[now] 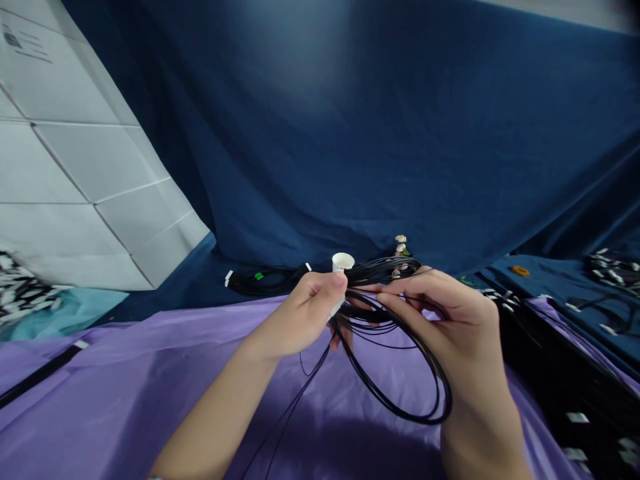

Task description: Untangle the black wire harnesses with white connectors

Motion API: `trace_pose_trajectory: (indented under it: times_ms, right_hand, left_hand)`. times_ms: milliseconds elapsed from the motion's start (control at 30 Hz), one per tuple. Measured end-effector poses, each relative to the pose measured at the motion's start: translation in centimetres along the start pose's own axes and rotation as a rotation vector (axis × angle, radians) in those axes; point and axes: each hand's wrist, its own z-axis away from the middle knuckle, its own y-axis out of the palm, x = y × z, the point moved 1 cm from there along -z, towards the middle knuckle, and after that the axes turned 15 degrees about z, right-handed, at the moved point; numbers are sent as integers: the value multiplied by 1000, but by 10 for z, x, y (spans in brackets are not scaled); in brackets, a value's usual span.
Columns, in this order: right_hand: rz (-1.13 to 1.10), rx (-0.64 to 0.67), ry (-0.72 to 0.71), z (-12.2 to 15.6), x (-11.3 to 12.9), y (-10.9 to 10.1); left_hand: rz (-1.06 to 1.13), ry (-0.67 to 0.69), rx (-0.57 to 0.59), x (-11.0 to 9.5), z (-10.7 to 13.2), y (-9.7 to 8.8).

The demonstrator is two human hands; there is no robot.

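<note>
My left hand [307, 310] is closed around a small white tube-shaped spool [343, 263] that sticks up past my fingers. My right hand [445, 313] pinches a coil of thin black cable [400, 393], whose loops hang down between both hands over the purple cloth [125, 393]. Loose black strands trail from the coil toward me. Both hands meet at the top of the coil.
Another black cable bundle with white ends and a green tag [260, 279] lies behind my hands. A large pile of black cables with white labels [565, 380] fills the right side. Blue fabric [375, 133] hangs behind; white panels [75, 180] stand at the left.
</note>
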Motion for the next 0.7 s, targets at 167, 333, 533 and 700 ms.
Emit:
trace_pose_trajectory:
  times_ms: [167, 333, 533, 700]
  right_hand:
    - [16, -1, 5, 1, 1, 0]
    - [-1, 21, 19, 0, -2, 1]
    - [-77, -52, 113, -3, -8, -2]
    - [-56, -176, 166, -1, -12, -10]
  left_hand:
    - [-29, -9, -6, 2, -1, -1]
    - [-60, -8, 0, 2, -1, -4]
    - [138, -6, -208, -4, -6, -3]
    - [377, 14, -450, -13, -12, -4]
